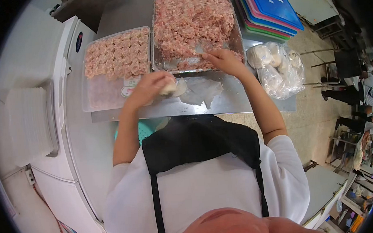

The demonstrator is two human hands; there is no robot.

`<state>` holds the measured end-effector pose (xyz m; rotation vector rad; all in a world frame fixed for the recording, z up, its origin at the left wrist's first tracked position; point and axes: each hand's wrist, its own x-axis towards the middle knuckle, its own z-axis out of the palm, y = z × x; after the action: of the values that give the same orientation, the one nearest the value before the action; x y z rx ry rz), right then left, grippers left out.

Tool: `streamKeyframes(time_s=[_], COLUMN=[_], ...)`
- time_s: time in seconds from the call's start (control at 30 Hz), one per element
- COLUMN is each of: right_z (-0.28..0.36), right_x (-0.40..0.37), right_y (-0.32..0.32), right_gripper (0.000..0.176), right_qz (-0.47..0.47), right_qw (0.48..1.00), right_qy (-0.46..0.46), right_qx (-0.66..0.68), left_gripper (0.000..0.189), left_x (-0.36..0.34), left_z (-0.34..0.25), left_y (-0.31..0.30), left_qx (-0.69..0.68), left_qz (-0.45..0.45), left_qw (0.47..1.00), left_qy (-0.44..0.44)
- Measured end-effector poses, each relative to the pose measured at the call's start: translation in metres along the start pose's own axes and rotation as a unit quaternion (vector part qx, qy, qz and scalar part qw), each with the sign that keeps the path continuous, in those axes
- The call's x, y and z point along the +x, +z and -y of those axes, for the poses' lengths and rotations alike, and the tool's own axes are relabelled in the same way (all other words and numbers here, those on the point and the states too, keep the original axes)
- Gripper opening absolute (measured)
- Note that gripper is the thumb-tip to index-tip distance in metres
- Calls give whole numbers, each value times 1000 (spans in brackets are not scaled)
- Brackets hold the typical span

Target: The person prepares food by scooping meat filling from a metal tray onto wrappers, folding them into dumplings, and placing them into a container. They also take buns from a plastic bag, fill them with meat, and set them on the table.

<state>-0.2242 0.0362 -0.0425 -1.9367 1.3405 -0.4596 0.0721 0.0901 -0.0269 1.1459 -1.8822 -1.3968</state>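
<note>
My left hand (150, 86) is closed around pale round dough wrappers (168, 88), just above the table's front edge. One loose wrapper (180, 87) shows beside its fingers. My right hand (225, 60) is over the near right part of a big metal tray (196, 73), its fingers pinched together. Something small is at its fingertips, too small to make out. Ground meat (193, 20) is heaped in the tray, with metal showing through at the near side. Left of it, a clear plastic container (108, 95) holds rows of meat-filled dumplings (118, 53).
A plastic bag of round wrappers (275, 68) lies to the right. Behind it are stacked coloured lids (269, 9). A wet whitish smear (202, 93) covers part of the steel table (249, 100). A white refrigerator (83, 135) stands close on the left; people (366, 90) are far right.
</note>
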Motion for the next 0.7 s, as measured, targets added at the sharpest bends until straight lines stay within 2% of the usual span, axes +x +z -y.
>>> streamKeyframes(time_s=[0.03,0.13,0.23,0.3,0.33,0.43,0.53,0.57,0.63,0.7], right_z=[6,12,4,-3,0,6,-27,-34,-43,-40], right_x=[-1,2,21,31,29,16,19,16,11,2], right_y=[-7,-20,-11,14,22,15,5,1,-8,-26], right_gripper=[38,36,34,33,34,35,37,37,38,37], right_qz=[-15,-38,-8,11,44,50,91,84,69,63], right_qw=[997,952,897,874,908,947,981,986,994,994], right_qy=[-20,-79,-115,-124,-83,-126,-97,-85,-63,-58], right_qx=[-79,-293,-426,-470,-408,-291,-138,-113,-64,-63], left_gripper=[22,21,17,15,14,13,15,16,19,20], left_x=[4,0,1,4,4,-3,-5,-1,13,44], left_z=[9,52,94,99,98,77,3,-16,-39,-25], left_y=[13,51,74,73,73,65,42,34,19,8], left_qx=[178,323,399,381,371,275,128,40,-136,-220], left_qz=[-1,-39,-134,-104,-89,-60,-67,-74,-85,-119], left_qw=[984,945,904,918,924,959,986,996,983,968], left_qy=[-10,-19,71,44,28,-42,-81,-24,90,30])
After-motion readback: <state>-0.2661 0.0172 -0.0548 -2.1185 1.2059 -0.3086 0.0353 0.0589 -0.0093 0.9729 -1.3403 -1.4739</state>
